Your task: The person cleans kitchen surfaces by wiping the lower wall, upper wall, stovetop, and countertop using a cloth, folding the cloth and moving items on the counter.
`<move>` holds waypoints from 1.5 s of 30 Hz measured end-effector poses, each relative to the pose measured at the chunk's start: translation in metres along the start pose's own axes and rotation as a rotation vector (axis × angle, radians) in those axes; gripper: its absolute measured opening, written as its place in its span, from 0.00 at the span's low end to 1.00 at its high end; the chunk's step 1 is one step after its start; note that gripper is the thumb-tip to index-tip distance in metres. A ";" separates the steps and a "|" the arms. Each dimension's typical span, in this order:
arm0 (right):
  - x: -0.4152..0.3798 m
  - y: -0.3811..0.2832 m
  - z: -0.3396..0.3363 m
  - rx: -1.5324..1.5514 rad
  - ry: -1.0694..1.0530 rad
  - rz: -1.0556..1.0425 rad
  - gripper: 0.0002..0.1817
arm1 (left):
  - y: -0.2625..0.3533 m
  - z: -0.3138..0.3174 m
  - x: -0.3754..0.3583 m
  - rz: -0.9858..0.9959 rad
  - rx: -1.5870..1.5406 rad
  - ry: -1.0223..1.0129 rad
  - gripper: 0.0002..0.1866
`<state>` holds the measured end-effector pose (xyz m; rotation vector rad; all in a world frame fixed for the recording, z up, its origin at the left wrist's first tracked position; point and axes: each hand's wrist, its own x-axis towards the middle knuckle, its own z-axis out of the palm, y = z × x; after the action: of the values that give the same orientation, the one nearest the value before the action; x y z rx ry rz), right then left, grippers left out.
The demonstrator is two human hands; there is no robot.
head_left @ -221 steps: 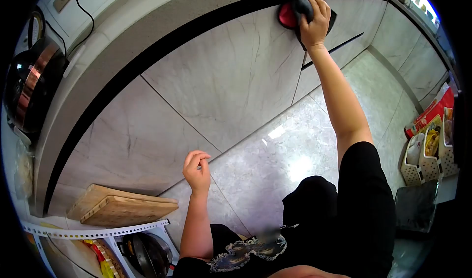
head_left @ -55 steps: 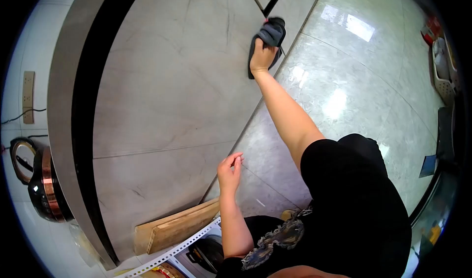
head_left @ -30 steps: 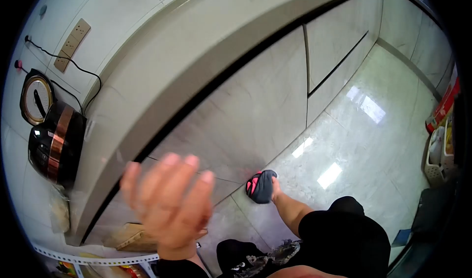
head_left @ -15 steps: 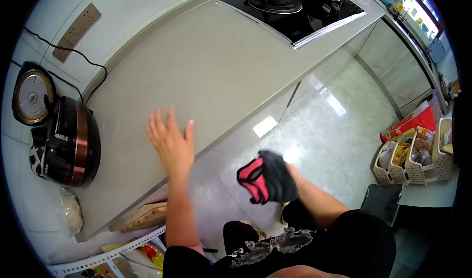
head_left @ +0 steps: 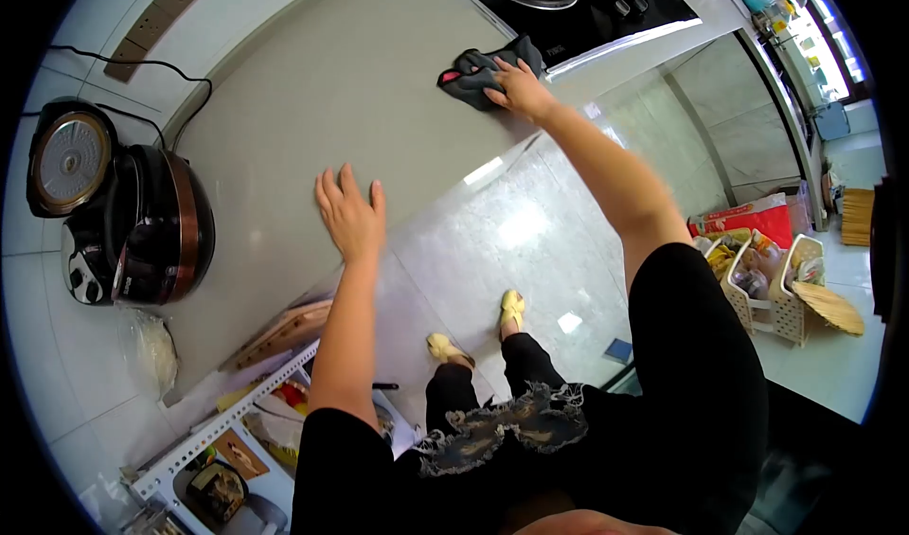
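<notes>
My right hand (head_left: 521, 90) presses a dark grey cloth (head_left: 471, 82) with a pink patch onto the beige countertop (head_left: 294, 109), close to the stove's near left corner. Its fingers lie over the cloth and hold it there. The cloth is bunched and creased. Nearer to me, my left hand (head_left: 352, 218) rests on the countertop by its front edge, fingers stretched out and apart, with nothing in it.
A black rice cooker (head_left: 156, 222) with its lid raised stands at the left, below a wall socket (head_left: 151, 26). The black gas stove (head_left: 578, 5) is set into the counter's far end. White baskets (head_left: 786, 284) of packaged goods stand at the right. A shelf rack (head_left: 237, 417) is at lower left.
My right hand has carried the cloth from above the floor forward onto the counter beside the stove. My left hand has come down slightly right, still spread, and the view has shifted.
</notes>
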<state>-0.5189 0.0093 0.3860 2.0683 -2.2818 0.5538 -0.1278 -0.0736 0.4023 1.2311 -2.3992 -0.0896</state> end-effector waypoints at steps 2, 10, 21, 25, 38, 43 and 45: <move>-0.048 -0.028 -0.018 0.077 -0.122 0.082 0.21 | 0.001 -0.001 0.001 -0.009 -0.009 -0.006 0.30; -0.319 -0.049 -0.063 0.675 -0.185 1.153 0.28 | 0.000 0.002 0.011 0.001 -0.060 0.003 0.31; -0.302 -0.106 -0.184 2.558 0.271 0.782 0.42 | 0.072 -0.008 0.006 0.013 -0.200 -0.186 0.23; -0.266 -0.128 -0.199 2.566 0.222 0.937 0.39 | 0.200 -0.031 -0.052 -0.394 -1.697 -1.094 0.39; -0.154 -0.163 -0.173 1.573 0.085 0.874 0.37 | 0.164 -0.102 -0.018 -0.367 -1.286 -0.257 0.13; -0.091 -0.147 -0.129 1.178 0.144 0.866 0.39 | 0.091 -0.087 0.032 -0.458 -0.964 -0.159 0.28; -0.094 -0.123 -0.094 0.866 0.205 0.984 0.41 | 0.080 -0.073 0.039 -0.222 -0.128 0.109 0.48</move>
<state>-0.4091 0.1166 0.4825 0.6646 -3.0882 1.9120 -0.1780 -0.0458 0.5023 1.3999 -2.1230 -0.2336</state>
